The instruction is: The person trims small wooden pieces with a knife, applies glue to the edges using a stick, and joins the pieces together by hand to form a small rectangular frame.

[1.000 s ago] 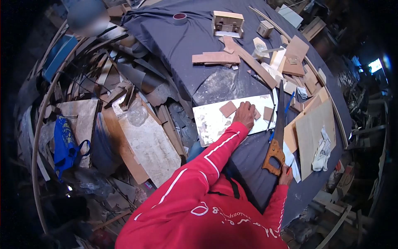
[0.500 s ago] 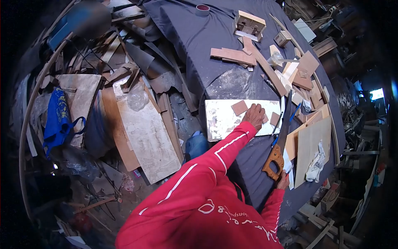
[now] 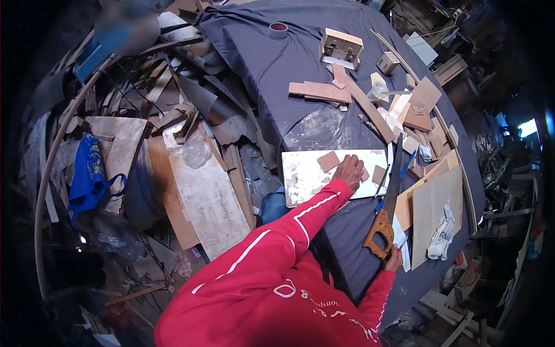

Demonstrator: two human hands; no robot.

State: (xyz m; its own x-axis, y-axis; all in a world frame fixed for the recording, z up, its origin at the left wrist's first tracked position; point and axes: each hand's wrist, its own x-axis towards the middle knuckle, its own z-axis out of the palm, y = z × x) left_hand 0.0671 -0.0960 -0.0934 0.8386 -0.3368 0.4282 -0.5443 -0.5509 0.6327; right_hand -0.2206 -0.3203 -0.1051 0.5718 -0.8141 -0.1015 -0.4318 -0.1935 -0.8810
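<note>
My left hand (image 3: 350, 172) rests on a white, paint-worn board (image 3: 300, 179), fingers bent and close together. A small square brown piece (image 3: 328, 162) lies to its left and another (image 3: 378, 174) to its right. A third brown piece shows by its fingertips, partly covered. Whatever the fingers grip is hidden. My right hand (image 3: 394, 259) is curled at the table's near right, beside the wooden handle of a handsaw (image 3: 378, 236). Its fingers are closed, and what they hold is too small to make out. The saw's blade points away, past the board's right end.
Dark cloth covers the table (image 3: 260, 63). Farther back are a tape roll (image 3: 278, 30), a wooden block assembly (image 3: 341, 47) and brown strips (image 3: 321, 91). Wood offcuts and a plywood sheet (image 3: 422, 220) crowd the right. Scrap boards (image 3: 214, 202) and a blue bag (image 3: 88, 173) lie left.
The head view has shifted a little, so the table and board appear slightly lower and farther left. Both hands keep nearly the same places relative to the board and saw.
</note>
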